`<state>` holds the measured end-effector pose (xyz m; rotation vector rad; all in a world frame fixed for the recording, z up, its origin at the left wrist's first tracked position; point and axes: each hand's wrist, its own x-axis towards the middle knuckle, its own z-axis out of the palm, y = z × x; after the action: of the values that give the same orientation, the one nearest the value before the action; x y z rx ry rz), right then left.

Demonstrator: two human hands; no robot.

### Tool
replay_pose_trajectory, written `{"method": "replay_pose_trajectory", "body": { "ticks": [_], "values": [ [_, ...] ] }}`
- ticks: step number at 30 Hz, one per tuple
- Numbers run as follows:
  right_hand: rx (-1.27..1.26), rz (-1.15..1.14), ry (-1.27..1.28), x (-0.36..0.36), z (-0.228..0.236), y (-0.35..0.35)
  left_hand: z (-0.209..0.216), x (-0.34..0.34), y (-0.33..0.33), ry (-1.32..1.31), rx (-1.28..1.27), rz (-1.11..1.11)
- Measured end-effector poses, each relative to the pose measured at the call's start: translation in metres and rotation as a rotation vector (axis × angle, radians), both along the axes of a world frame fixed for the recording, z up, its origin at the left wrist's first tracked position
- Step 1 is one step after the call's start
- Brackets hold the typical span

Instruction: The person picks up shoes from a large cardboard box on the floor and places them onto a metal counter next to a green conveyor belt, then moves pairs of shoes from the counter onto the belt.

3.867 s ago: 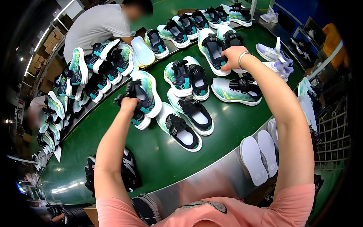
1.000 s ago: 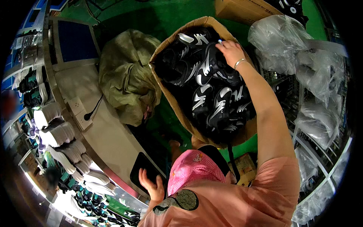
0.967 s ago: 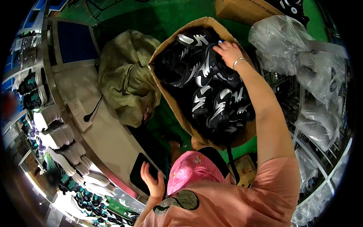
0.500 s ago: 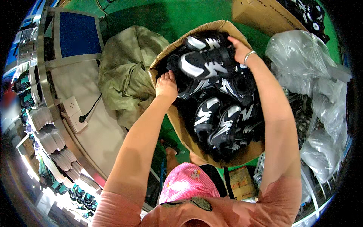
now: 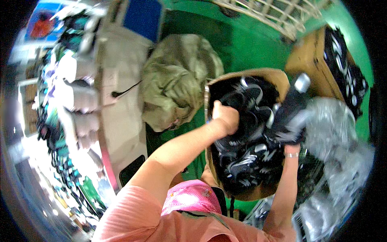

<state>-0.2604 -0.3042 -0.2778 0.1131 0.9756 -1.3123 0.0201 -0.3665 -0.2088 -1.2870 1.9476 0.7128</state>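
Note:
A large open cardboard box [image 5: 282,78] full of black-and-silver shoe uppers [image 5: 250,157] stands in front of me. My left hand [image 5: 226,117] is inside its left edge, fingers curled in among dark material; what they grip is hidden. Over the box's right side, a black shoe upper [image 5: 289,105] with a silver toe is in my right hand [image 5: 292,150]. Motion blurs this upper, and it covers most of the right hand's fingers.
Left of the box lies an olive cloth sack [image 5: 177,76], beside a pale cabinet [image 5: 123,117]. Clear plastic bags [image 5: 330,129] fill the right side. Behind them is another carton [image 5: 310,60] with more uppers. A white wire rack [image 5: 278,14] stands at the back.
The view has swung, so the box sits lower and further right. My right hand has left the box's far rim and lifted a shoe upper toward the right. My left hand's fingers have curled.

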Motion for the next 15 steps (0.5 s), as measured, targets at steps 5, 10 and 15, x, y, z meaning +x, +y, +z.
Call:
{"method": "replay_pose_trajectory", "body": {
  "ticks": [5,10,15],
  "values": [
    [0.331,-0.474,-0.013,-0.013,0.074,0.029,0.101,0.037,0.057,0.161,0.068,0.108],
    [0.347,-0.597,0.355,0.056,0.182,0.046,0.183,0.114,0.148,0.529,-0.1,0.478],
    [0.116,-0.234,0.35,0.121,0.224,0.061,0.277,0.203,0.245,0.803,-0.685,0.894]
  ]
}}
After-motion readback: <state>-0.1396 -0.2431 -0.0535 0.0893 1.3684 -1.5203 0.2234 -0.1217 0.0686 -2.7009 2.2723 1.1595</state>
